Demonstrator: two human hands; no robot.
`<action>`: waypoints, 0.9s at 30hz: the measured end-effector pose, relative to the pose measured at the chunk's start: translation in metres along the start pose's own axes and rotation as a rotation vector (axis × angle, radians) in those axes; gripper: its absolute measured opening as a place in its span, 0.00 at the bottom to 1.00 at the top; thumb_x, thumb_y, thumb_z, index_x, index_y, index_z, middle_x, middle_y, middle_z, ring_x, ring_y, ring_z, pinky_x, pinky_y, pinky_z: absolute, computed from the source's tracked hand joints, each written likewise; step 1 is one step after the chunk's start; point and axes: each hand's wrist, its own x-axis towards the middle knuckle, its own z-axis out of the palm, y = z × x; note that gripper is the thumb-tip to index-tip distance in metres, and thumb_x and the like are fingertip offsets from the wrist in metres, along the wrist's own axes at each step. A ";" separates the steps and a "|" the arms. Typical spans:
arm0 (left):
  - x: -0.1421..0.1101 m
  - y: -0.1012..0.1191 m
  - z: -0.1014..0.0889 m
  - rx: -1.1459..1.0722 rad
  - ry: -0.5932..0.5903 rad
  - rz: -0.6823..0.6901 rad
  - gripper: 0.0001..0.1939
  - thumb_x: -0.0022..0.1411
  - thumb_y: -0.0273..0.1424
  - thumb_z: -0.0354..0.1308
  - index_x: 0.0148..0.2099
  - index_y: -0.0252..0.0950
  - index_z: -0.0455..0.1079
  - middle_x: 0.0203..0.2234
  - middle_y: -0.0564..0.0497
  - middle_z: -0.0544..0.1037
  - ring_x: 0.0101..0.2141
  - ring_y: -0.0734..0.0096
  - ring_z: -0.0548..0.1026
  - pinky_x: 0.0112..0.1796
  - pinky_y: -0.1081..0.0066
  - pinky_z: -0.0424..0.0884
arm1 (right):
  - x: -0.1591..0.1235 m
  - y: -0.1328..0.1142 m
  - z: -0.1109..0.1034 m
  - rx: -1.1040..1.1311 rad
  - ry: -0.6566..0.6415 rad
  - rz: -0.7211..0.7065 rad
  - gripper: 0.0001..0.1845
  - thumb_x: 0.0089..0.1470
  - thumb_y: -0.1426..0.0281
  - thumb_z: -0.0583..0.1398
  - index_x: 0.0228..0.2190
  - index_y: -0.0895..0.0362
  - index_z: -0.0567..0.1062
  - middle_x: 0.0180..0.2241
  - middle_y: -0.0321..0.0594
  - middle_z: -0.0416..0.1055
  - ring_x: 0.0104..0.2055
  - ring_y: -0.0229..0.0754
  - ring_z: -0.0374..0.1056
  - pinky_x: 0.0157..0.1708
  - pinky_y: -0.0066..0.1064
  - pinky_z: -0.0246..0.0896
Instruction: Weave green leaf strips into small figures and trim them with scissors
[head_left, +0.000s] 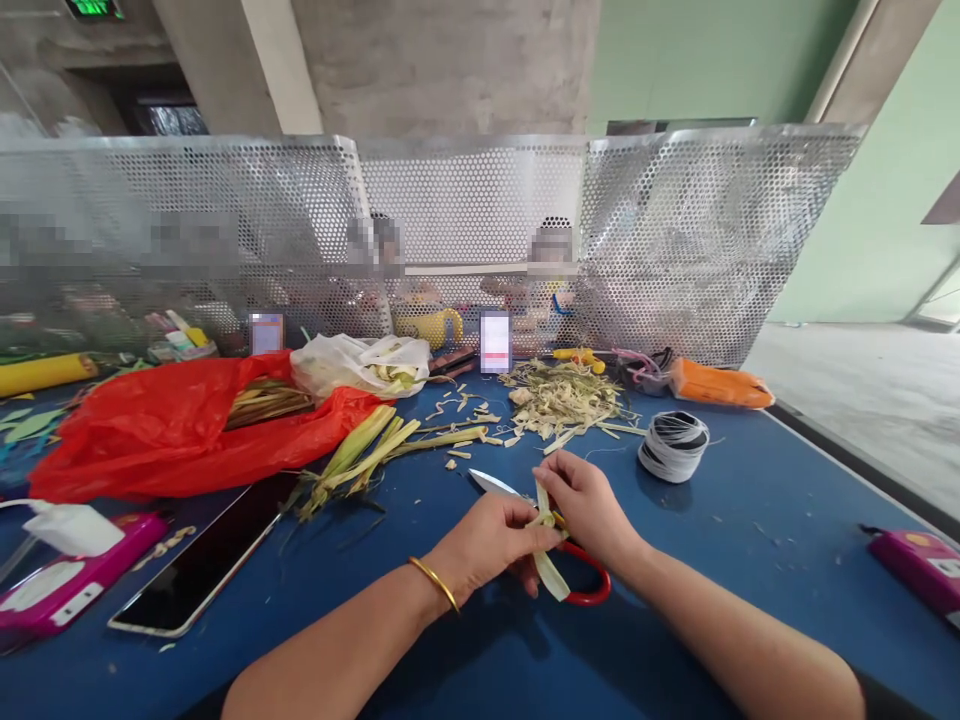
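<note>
Between my two hands is a pale green strip of leaf or husk (553,578), folded or knotted near its middle. My left hand (495,540) pinches it at the fold, a gold bangle on the wrist. The fingertips of my right hand (581,495) grip its upper end. Beneath the hands lie scissors (592,598) with red handles, the blades pointing up and left; the hands partly cover them. Right of my right hand stands a spool of whitish cord (673,447). Beyond the hands spreads a heap of shredded plant scraps (566,400).
Dried stalks (360,450) and a red plastic bag (165,430) lie left, with a white bag (367,362) behind. A dark phone (210,560) and a magenta power strip (82,580) are nearer. An orange pouch (720,384) sits right. A perforated metal screen (480,200) closes the back.
</note>
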 end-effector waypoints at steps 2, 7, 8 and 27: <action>0.001 -0.003 0.003 0.041 0.018 0.013 0.15 0.51 0.41 0.62 0.29 0.32 0.72 0.15 0.52 0.73 0.15 0.76 0.69 0.21 0.76 0.65 | -0.001 0.002 0.003 0.046 0.042 -0.010 0.14 0.51 0.62 0.56 0.19 0.55 0.63 0.16 0.29 0.60 0.20 0.34 0.55 0.21 0.26 0.51; 0.000 0.000 0.004 0.014 0.031 0.032 0.14 0.51 0.40 0.62 0.27 0.31 0.72 0.17 0.51 0.74 0.16 0.76 0.70 0.21 0.76 0.65 | 0.004 0.004 0.000 0.144 0.041 0.040 0.15 0.50 0.58 0.57 0.21 0.55 0.65 0.16 0.29 0.59 0.19 0.34 0.55 0.21 0.26 0.51; 0.000 0.001 0.003 -0.012 0.063 0.035 0.14 0.51 0.39 0.62 0.27 0.31 0.71 0.18 0.51 0.75 0.16 0.77 0.70 0.22 0.76 0.66 | 0.005 0.004 -0.003 0.135 0.020 0.037 0.15 0.50 0.57 0.57 0.22 0.55 0.66 0.16 0.29 0.60 0.20 0.34 0.56 0.21 0.26 0.51; 0.006 0.003 -0.009 -0.151 0.274 0.068 0.16 0.48 0.41 0.64 0.28 0.30 0.73 0.16 0.52 0.73 0.17 0.75 0.71 0.25 0.72 0.68 | 0.000 -0.008 -0.018 -0.374 0.144 -0.351 0.09 0.55 0.64 0.57 0.29 0.56 0.72 0.29 0.40 0.71 0.32 0.42 0.66 0.31 0.32 0.58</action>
